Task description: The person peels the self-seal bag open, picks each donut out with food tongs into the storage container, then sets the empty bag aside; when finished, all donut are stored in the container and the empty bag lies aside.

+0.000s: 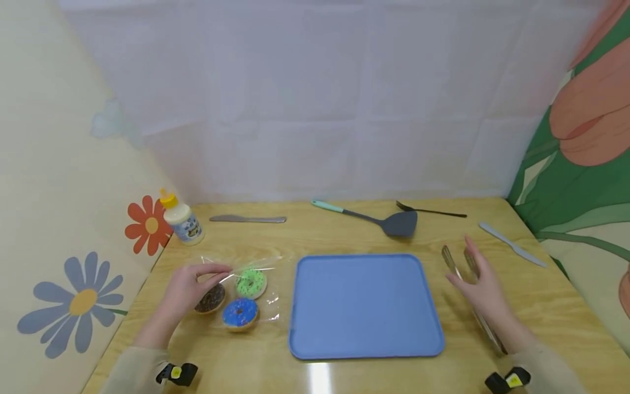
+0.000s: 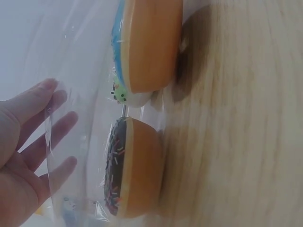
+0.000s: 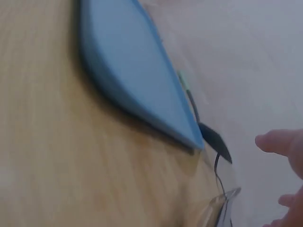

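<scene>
L hand [image 1: 189,287] is at the L side of the wood-grain table [image 1: 246,361], thumb & forefinger pinching the edge of a clear plastic film [image 1: 272,298]; other fingers spread apart per L wrist view. Can't tell if film is a flat sheet or a bag. Three toy-like donuts sit close together w/ film around/over them: choc-brown donut w/ sprinkles [image 1: 211,301] nearest the L hand, green donut w/ dark specks [image 1: 251,284] at back, blue donut [image 1: 239,313] at front. R hand [image 1: 487,295] hangs over metal tongs [image 1: 484,325], thumb & forefinger wide apart, nothing btwn them gripped; R wrist view has tong tips apart from the visible fingertips, contact elsewhere can't tell. Tongs lie at a slant, tips toward back, arms parted, just R of a blue rectangular tray [image 1: 366,306], which is mid-table, btwn donuts & tongs. Behind tray: turner w/ mint-tipped handle [image 1: 400,223], dark blade to R; black fork [image 1: 438,211] beyond it. Table knife [image 1: 248,219] lies back L, near an upright cream squeeze bottle w/ yellow cap [image 1: 187,221]; pale-handled knife [image 1: 512,244] lies diag. at R, beyond the tongs. White cloth [image 1: 295,104] hangs behind, floral panels either side.
</scene>
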